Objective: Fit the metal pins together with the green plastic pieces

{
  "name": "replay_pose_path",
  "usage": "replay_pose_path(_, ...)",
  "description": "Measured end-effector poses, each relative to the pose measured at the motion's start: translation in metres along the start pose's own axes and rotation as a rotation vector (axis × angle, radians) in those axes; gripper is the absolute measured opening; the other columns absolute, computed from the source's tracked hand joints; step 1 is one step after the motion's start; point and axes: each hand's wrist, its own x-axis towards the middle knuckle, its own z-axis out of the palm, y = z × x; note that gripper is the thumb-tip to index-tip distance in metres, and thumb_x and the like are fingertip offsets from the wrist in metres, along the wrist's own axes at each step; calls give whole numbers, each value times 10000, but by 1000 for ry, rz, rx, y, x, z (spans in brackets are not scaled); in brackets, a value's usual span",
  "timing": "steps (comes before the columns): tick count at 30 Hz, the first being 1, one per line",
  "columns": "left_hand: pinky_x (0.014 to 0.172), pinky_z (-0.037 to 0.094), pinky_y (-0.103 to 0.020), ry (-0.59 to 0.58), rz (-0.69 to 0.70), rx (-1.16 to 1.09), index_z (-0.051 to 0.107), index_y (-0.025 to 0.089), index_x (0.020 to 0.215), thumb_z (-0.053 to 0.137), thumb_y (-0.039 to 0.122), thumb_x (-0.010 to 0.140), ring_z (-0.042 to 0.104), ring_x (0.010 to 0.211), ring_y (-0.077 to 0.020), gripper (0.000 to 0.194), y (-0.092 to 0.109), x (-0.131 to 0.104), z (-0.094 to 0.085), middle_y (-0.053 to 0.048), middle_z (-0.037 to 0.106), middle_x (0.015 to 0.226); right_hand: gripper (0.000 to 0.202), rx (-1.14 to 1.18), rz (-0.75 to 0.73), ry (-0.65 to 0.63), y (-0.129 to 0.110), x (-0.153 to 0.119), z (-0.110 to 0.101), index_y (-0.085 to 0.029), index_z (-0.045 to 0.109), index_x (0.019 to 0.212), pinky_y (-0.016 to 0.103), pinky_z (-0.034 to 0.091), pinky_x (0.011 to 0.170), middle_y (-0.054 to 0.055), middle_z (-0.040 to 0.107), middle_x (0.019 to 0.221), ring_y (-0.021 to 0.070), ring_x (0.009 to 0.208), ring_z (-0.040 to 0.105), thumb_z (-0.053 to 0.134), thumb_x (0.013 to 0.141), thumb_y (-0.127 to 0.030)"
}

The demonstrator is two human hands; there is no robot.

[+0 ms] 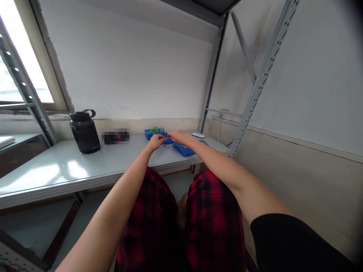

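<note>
Left hand (pixel 155 142) and right hand (pixel 179 136) converge, fingertips pinched; whether they grip anything cannot be told. Small metal pieces (pixel 169 146) lie just below both hands, nearer the left; their long axes are indistinct.

A bright window (pixel 31 56) flanks the pale wall (pixel 136 68).

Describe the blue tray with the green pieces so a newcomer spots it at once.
Start at the long light-grey workbench against the wall. Go to its far edge, just beyond the left hand, to a blue tray. Green pieces heap above its rim, whereas the blue tray nearer the front edge, by the right hand, shows no green.
</note>
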Motion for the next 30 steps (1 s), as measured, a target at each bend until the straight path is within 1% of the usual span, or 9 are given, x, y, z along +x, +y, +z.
replay_pose_path(3, 670, 493, -290, -1, 23, 17, 724, 137, 786, 602, 313, 840, 637, 703, -196, 221, 0, 0, -1, -69, 700, 728, 218, 28, 29, 20, 2, -3, -2, -198, 668, 1070, 262, 404, 657, 101, 731, 1047, 205, 819, 651, 470, 981, -217)
replay_pose_path(9, 646, 461, -285, 41, 50, 8, 709, 139, 766, 575, 313, 854, 603, 665, -181, 237, 3, 0, -1, -55, 672, 690, 222, 9, 57, 5, 3, -5, -4, -182, 665, 1051, 257, 384, 630, 105, 731, 1024, 194, 790, 644, 455, 993, -228)
replay_pose_path(13, 637, 449, -291, 50, 53, 5, 716, 143, 766, 577, 322, 854, 593, 648, -184, 243, 4, -1, -1, -48, 660, 659, 224, -7, 47, 7, 6, -5, -1, -176, 663, 1043, 251, 375, 618, 102, 733, 1019, 188, 787, 644, 452, 988, -230)
replay_pose_path(18, 614, 448, -288, 37, 41, -57, 729, 146, 803, 594, 320, 846, 594, 639, -185, 225, 5, -1, -1, -51, 669, 671, 229, -13, 44, -5, 11, -4, 2, -177, 661, 1028, 246, 361, 588, 101, 733, 1008, 182, 765, 641, 452, 995, -266)
replay_pose_path(23, 617, 441, -289, 58, 42, -51, 712, 150, 743, 596, 283, 835, 581, 614, -177, 199, 6, -2, -1, -42, 648, 635, 242, -26, 8, -37, 12, -5, 3, -172, 668, 1028, 242, 371, 601, 101, 733, 1011, 170, 763, 641, 449, 1001, -271)
replay_pose_path(27, 601, 446, -282, 74, 24, -100, 711, 138, 778, 603, 238, 810, 591, 615, -171, 151, 10, -4, -2, -46, 672, 692, 288, -20, -16, -71, 11, -6, 4, -175, 682, 1044, 246, 383, 606, 95, 734, 982, 156, 716, 625, 432, 1014, -315)
replay_pose_path(30, 597, 465, -272, 84, 3, -185, 708, 131, 829, 614, 260, 813, 631, 685, -185, 160, 16, -6, -3, -64, 699, 777, 307, 12, -32, -72, 8, -8, 2, -176, 689, 1038, 244, 386, 597, 90, 733, 971, 149, 692, 616, 417, 1018, -316)
